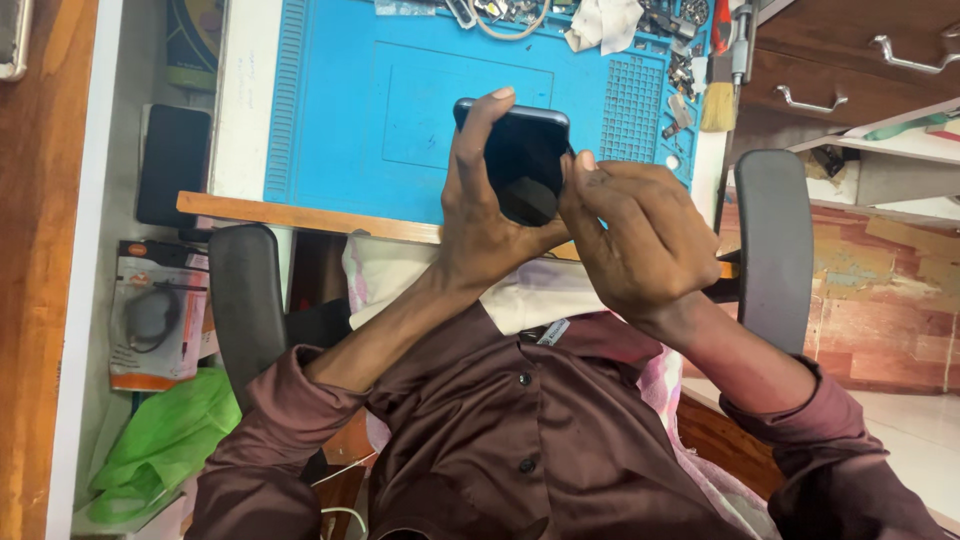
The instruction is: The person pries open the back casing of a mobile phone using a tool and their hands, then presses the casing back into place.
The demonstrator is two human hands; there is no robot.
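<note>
A dark, flat rectangular phone with rounded corners (525, 150) is held up in both hands above the near edge of the surface, over the person's lap. The left hand (480, 200) wraps its long side, with the fingers (478, 125) curled over the top corner and the thumb under the lower edge. The right hand (640, 235) grips the opposite side, thumb tip (585, 162) pressed against the phone's edge. A small dark round piece (528, 200) sits at the phone's lower end; what it is cannot be made out.

Behind the phone lies a bright blue rubber work mat (400, 110) with moulded compartments, spread over a white surface (240, 110) edged with a wooden strip (300, 213). Along the mat's far edge are small metal parts and tools (680, 40), a crumpled white cloth (605, 25) and a brush with pale bristles (718, 105).

The person wears a dark maroon buttoned shirt (520, 430) and sits in a chair with black padded armrests (775, 240). To the left, a black flat device (172, 165), a packaged item (155, 315) and a green plastic bag (165, 440) lie on a lower shelf. To the right are wooden drawers with metal handles (810, 100).
</note>
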